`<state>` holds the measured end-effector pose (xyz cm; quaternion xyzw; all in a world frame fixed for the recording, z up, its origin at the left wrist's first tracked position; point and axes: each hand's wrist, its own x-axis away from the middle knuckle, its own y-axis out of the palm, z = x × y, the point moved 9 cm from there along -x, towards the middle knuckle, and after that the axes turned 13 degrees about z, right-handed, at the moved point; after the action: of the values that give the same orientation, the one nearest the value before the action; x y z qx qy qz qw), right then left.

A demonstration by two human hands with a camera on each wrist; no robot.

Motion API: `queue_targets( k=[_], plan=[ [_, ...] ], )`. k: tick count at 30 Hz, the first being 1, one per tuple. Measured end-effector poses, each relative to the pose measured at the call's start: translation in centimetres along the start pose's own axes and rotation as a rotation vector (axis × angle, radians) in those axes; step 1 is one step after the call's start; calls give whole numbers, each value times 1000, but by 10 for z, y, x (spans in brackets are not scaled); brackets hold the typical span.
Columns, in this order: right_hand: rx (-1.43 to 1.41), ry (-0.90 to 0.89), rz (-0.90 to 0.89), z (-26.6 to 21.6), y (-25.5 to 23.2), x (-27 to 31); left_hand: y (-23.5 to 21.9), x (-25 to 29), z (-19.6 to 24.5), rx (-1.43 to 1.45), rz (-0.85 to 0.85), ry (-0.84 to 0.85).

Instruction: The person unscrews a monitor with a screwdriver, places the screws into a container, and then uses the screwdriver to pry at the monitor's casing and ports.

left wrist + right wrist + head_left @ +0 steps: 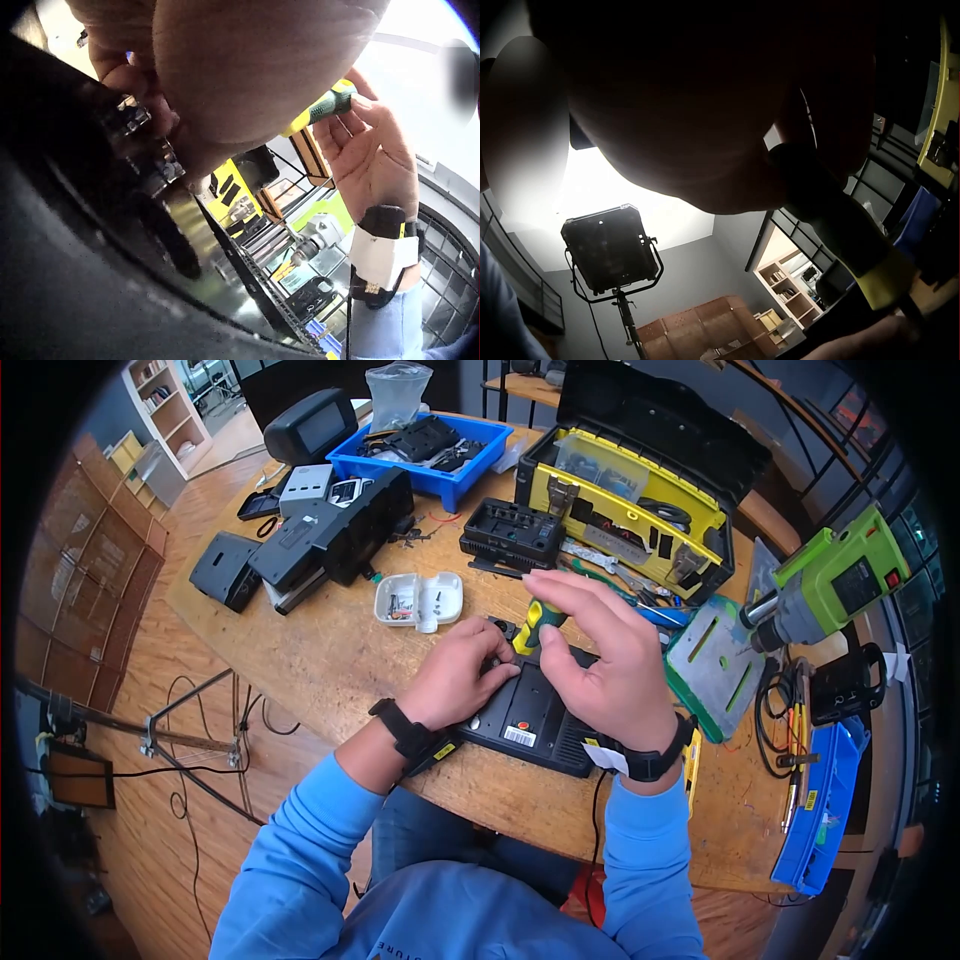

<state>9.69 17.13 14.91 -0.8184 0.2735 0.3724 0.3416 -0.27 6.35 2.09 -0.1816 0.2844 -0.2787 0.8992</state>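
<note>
A black electronic device (535, 705) with a barcode label and a vented end lies at the table's near edge. My left hand (455, 675) grips its far left corner, thumb on top and fingers curled at the edge. In my right hand (612, 660) is a screwdriver (538, 628) with a green and yellow handle, held between thumb and fingers. The handle stands nearly upright over the device's far edge, close to my left fingertips. Its shaft (910, 306) shows in the right wrist view, right by a left finger; the tip is hidden.
A small white case (418, 601) with screws lies beyond my left hand. Farther back are black devices (300, 545), a blue bin (430, 465), a black charger-like unit (512, 532) and a yellow toolbox (630, 510). A green drill on a stand (835, 585) rises at right, near a blue tray (822, 810).
</note>
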Motion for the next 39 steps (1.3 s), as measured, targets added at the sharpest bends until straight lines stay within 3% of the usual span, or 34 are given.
queue_targets(
  k=[3,5,12,18,29,39],
  plan=[
    [3,-2,-3,-1,-2,0,1,1,0,-43,-3,16],
    [-21,10,-98,-2,3,0,0,2,-1,-67,33,51],
    [-68,101,-24,-1,0,1,0,8,-3,6,111,84],
    [-60,25,-97,-4,2,0,-1,4,-1,-91,98,71],
    [-107,33,-106,-4,4,4,5,-1,10,-208,23,205],
    [-99,83,-104,-2,0,4,3,-3,13,-153,-107,194]
  ],
)
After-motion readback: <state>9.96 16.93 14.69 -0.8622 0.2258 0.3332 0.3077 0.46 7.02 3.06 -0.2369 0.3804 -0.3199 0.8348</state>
